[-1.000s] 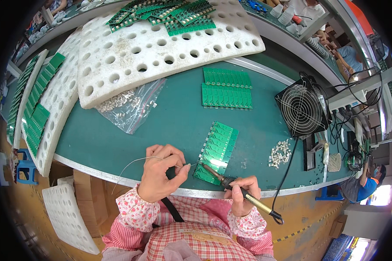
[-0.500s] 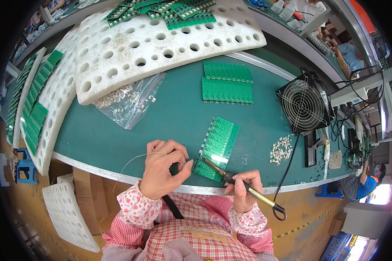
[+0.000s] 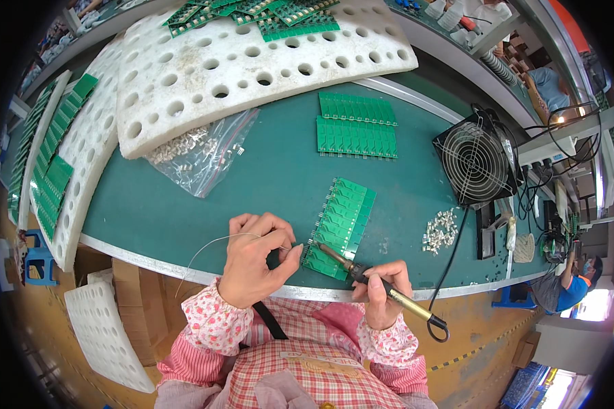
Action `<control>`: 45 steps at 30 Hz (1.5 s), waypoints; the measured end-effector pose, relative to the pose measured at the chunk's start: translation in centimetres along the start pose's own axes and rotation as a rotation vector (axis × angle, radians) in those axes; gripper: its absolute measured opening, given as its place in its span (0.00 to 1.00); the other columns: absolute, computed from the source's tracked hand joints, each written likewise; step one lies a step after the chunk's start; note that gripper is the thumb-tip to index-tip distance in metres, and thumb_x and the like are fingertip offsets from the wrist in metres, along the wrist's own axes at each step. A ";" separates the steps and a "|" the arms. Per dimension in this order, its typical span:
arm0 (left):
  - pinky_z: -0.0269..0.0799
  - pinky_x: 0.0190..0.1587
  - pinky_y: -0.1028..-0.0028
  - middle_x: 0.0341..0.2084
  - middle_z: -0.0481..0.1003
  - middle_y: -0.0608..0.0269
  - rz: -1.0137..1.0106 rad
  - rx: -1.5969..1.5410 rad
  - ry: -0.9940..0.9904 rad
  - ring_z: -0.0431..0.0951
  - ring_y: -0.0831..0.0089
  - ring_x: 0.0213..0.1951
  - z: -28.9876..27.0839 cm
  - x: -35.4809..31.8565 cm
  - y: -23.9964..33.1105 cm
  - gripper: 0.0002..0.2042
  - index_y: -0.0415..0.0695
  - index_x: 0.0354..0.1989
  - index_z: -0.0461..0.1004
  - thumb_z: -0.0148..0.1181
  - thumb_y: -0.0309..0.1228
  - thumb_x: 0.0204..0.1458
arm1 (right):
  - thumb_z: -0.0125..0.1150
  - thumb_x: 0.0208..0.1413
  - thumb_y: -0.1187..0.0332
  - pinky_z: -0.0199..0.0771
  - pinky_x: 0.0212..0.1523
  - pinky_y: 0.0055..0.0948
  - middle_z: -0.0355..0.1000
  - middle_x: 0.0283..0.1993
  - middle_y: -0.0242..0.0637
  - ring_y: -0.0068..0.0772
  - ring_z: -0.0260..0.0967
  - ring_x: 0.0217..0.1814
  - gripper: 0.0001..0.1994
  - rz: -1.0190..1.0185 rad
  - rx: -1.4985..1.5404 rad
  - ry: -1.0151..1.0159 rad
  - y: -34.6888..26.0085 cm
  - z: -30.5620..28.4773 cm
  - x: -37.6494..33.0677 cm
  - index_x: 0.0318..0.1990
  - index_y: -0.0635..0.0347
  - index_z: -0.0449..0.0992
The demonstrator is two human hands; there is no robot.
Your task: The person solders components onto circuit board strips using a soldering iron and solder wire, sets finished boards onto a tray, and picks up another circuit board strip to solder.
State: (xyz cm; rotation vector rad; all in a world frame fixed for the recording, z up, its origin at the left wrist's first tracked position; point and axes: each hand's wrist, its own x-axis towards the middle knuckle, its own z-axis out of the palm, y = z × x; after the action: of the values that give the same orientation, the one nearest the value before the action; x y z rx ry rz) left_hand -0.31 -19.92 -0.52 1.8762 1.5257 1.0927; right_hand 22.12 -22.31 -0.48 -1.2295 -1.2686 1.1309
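While wire (image 3: 215,240) in left grip (image 3: 256,262), soldering iron (image 3: 408,304) in right grip (image 3: 383,308).

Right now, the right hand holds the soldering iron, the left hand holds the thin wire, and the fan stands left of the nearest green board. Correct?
Not quite: the head view shows the fan standing right of the nearest green board. The right hand holds the soldering iron, and the left hand the thin wire.

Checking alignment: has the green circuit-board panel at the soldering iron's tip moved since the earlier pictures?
No, in no visible direction: the circuit-board panel keeps its place relative to the grilled fan; both rise together in view.
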 end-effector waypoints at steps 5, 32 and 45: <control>0.57 0.50 0.66 0.29 0.74 0.67 0.004 0.035 0.006 0.71 0.69 0.31 0.2 -0.1 0.1 0.11 0.44 0.18 0.67 0.66 0.24 0.43 | 0.56 0.58 0.71 0.73 0.23 0.22 0.74 0.22 0.39 0.22 0.72 0.20 0.07 0.000 -0.004 -0.001 0.1 -0.1 -0.2 0.36 0.67 0.68; 0.57 0.54 0.66 0.29 0.75 0.68 0.003 -0.037 -0.065 0.72 0.70 0.33 -0.4 -1.3 0.1 0.12 0.45 0.15 0.66 0.65 0.24 0.42 | 0.56 0.59 0.70 0.72 0.22 0.23 0.74 0.23 0.42 0.24 0.72 0.19 0.08 -0.083 0.058 -0.032 1.0 -0.7 -0.7 0.33 0.67 0.68; 0.59 0.50 0.65 0.28 0.75 0.68 0.034 0.062 -0.031 0.72 0.68 0.31 0.0 -1.2 0.2 0.12 0.45 0.16 0.66 0.66 0.24 0.41 | 0.51 0.61 0.66 0.70 0.19 0.21 0.69 0.22 0.43 0.25 0.67 0.15 0.11 -0.163 -0.033 -0.063 1.1 -0.3 -0.4 0.34 0.65 0.62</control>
State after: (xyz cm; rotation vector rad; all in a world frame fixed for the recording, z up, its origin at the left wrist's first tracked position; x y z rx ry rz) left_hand -0.24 -21.12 -0.74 1.9577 1.5319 1.0371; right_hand 22.49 -22.67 -1.60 -1.1002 -1.4135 1.0408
